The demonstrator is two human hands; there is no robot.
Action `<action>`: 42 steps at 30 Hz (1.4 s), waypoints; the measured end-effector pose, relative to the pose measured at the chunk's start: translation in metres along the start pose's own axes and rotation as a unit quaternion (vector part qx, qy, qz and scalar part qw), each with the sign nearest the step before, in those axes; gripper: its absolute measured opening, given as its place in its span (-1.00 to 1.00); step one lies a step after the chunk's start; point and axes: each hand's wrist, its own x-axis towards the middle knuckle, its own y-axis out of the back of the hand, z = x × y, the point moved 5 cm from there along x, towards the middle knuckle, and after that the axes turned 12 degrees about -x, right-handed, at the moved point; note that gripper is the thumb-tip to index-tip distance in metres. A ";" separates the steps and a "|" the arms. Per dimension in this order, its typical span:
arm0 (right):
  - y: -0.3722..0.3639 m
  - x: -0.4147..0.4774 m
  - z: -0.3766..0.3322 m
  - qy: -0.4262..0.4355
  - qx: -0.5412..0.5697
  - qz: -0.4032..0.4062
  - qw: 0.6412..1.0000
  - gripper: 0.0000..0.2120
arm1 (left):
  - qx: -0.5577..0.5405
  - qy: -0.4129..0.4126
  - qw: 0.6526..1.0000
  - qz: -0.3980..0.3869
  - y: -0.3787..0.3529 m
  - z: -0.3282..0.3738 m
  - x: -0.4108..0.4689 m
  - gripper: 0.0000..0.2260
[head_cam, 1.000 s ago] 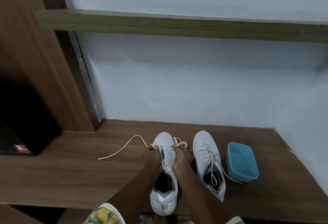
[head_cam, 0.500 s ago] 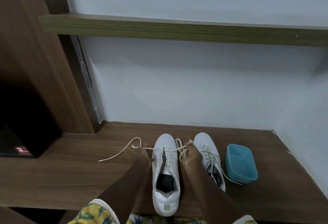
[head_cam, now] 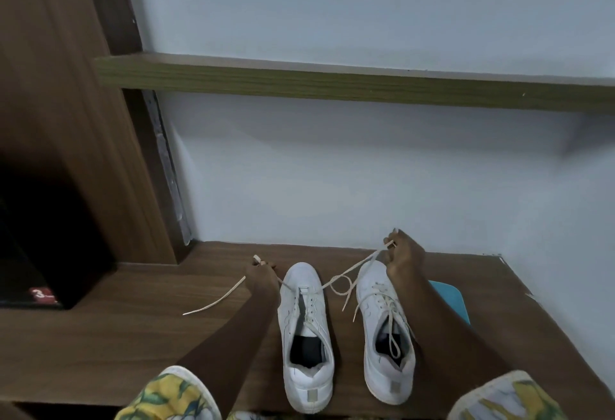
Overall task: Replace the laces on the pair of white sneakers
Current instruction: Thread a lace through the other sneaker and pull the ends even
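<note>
Left sneaker (head_cam: 304,329) and right sneaker (head_cam: 386,336), both white, side by side on wooden desk (head_cam: 133,336), toes to wall. Cream lace (head_cam: 361,264) drawn out both sides of left sneaker's front. Left hand (head_cam: 263,275) pinches one strand; right hand (head_cam: 402,253) pinches the other, lifted

- Left hand (head_cam: 263,278) pinches a lace (head_cam: 361,263) beside the left shoe (head_cam: 304,319); the lace's tail lies on the bench (head_cam: 133,336).
- Right hand (head_cam: 403,255), raised over the right shoe (head_cam: 372,289), pinches the lace's other end.
- A blue tub (head_cam: 451,299) sits behind the right forearm.
</note>
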 end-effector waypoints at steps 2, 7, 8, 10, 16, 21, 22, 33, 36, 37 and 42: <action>-0.001 -0.010 -0.025 0.040 0.011 -0.012 0.999 -0.83 | -0.016 -0.010 1.000 -0.024 -0.006 0.010 -0.002 -0.82; -0.013 -0.034 -0.077 0.121 0.005 -0.044 0.992 -0.87 | -0.052 -0.038 0.996 -0.063 -0.022 0.047 -0.020 -0.73; -0.017 -0.039 -0.085 0.139 -0.008 -0.051 0.989 -0.86 | -0.052 -0.045 0.995 -0.070 -0.025 0.055 -0.024 -0.73; -0.027 -0.050 -0.101 0.176 -0.037 -0.069 0.981 -0.82 | -0.040 -0.064 0.994 -0.075 -0.031 0.071 -0.033 -0.76; -0.060 -0.089 -0.150 0.273 -0.075 -0.102 0.954 -0.70 | -0.089 -0.122 0.981 -0.122 -0.067 0.148 -0.074 -0.81; -0.088 -0.132 -0.191 0.340 -0.065 -0.135 0.928 -0.73 | -0.098 -0.157 0.969 -0.162 -0.099 0.202 -0.108 -0.80; -0.093 -0.142 -0.198 0.356 -0.064 -0.141 0.922 -0.74 | -0.092 -0.178 0.965 -0.170 -0.104 0.211 -0.116 -0.78; -0.131 -0.229 -0.277 0.493 -0.108 -0.161 0.848 -0.80 | -0.049 -0.291 0.919 -0.262 -0.161 0.303 -0.194 -0.73; -0.136 -0.247 -0.296 0.509 -0.112 -0.163 0.838 -0.76 | -0.020 -0.308 0.911 -0.275 -0.171 0.321 -0.204 -0.72; -0.138 -0.252 -0.301 0.508 -0.110 -0.164 0.838 -0.75 | -0.018 -0.306 0.911 -0.276 -0.173 0.323 -0.205 -0.72; -0.139 -0.264 -0.300 0.509 -0.163 -0.155 0.831 -0.83 | -0.039 -0.276 0.915 -0.293 -0.170 0.319 -0.202 -0.77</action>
